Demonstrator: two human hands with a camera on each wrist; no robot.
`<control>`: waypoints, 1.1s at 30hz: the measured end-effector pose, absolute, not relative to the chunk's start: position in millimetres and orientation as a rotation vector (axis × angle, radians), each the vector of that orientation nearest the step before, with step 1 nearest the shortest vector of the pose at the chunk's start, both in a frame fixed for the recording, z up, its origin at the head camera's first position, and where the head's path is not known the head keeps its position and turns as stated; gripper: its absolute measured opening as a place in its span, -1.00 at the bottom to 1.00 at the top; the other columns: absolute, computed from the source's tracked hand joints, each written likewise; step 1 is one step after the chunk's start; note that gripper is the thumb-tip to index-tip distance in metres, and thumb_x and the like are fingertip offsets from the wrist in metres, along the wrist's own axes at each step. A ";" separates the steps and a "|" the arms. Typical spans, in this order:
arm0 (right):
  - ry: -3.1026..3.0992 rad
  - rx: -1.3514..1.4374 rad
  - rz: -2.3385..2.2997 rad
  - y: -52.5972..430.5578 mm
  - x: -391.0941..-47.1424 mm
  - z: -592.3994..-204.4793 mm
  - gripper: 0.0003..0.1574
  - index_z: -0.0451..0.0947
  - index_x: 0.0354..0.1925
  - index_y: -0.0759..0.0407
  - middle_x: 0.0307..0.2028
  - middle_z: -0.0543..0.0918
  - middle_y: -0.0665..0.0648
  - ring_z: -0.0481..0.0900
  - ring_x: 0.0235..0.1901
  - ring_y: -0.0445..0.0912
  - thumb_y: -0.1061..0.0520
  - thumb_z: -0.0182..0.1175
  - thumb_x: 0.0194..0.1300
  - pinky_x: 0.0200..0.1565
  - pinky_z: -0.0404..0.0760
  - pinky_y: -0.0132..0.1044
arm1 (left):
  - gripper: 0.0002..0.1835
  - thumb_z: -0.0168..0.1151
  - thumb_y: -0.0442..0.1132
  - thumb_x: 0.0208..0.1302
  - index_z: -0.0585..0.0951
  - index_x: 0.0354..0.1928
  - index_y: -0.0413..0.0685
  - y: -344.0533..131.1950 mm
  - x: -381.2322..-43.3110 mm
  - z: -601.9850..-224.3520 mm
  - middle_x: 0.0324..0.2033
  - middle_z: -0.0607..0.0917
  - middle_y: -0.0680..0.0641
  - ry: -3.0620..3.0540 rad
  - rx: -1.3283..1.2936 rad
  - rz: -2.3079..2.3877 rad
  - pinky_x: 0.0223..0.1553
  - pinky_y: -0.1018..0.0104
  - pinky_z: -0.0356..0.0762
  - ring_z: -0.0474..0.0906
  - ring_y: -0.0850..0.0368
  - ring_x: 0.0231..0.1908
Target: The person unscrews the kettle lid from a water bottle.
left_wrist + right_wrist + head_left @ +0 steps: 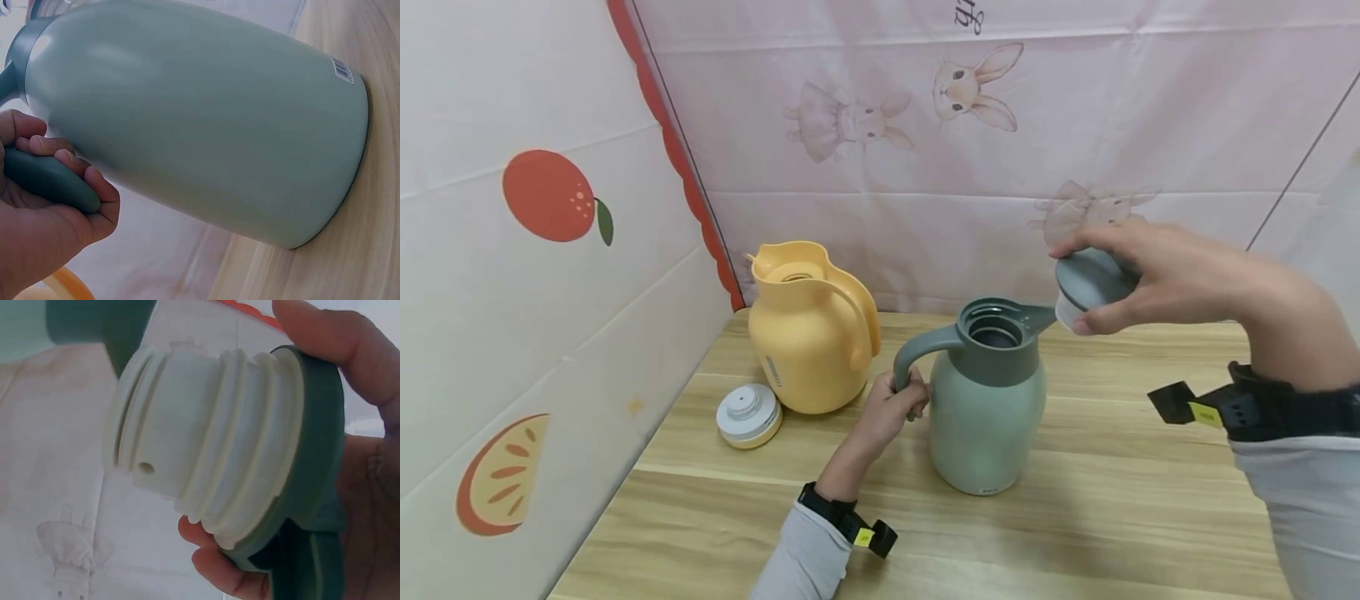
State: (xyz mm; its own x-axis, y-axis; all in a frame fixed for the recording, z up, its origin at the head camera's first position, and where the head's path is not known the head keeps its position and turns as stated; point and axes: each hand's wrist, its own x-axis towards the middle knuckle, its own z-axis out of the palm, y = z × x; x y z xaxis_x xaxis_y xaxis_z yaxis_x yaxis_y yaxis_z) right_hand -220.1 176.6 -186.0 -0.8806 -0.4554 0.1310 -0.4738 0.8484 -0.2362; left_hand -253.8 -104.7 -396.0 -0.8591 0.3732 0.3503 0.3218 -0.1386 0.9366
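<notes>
A green thermos jug [988,425] stands upright on the wooden table with its round mouth uncovered. My left hand [895,400] grips the jug's dark green handle [53,181], fingers curled round its lower end. Beyond the spout, to the right and raised above the table, my right hand [1157,275] holds the jug's lid [1093,279] by its rim, between thumb and fingers. In the right wrist view the lid's white threaded stopper [206,437] points away from the palm, with a small hole in its side.
Left of the green jug stands a yellow thermos jug [808,350], its top uncovered. Beside it on the wooden table [700,517] lies a yellow and white lid [749,415], white side up. A pink curtain [850,150] with printed rabbits hangs behind the table.
</notes>
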 end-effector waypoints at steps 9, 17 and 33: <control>-2.974 0.763 0.400 189.7 -224.5 -198.3 -0.10 0.35 0.16 0.02 -0.19 0.46 0.17 0.39 -0.31 0.02 0.01 0.50 -0.17 -0.44 0.37 -0.17 | -0.72 -0.05 -0.43 0.26 0.30 -0.60 -0.46 -105.7 -253.4 -394.6 -0.68 0.34 -0.18 2.017 0.801 2.185 -0.40 0.28 0.27 0.30 0.01 -0.56; -3.026 0.714 0.380 192.8 -230.3 -213.1 -0.07 0.36 0.17 0.04 -0.19 0.48 0.16 0.40 -0.31 0.03 -0.05 0.51 -0.20 -0.44 0.38 -0.18 | -0.73 -0.02 -0.39 0.19 0.32 -0.64 -0.34 -104.9 -253.9 -396.6 -0.71 0.36 -0.07 2.056 0.838 2.189 -0.42 0.30 0.26 0.29 0.09 -0.58; -3.081 0.697 0.487 198.7 -235.4 -237.2 -0.01 0.32 0.18 0.17 -0.20 0.49 0.18 0.44 -0.34 0.01 -0.13 0.49 -0.18 -0.45 0.42 -0.20 | -0.73 -0.03 -0.42 0.22 0.31 -0.63 -0.37 -105.7 -254.2 -396.9 -0.70 0.36 -0.05 2.044 0.831 2.191 -0.40 0.29 0.27 0.29 0.08 -0.57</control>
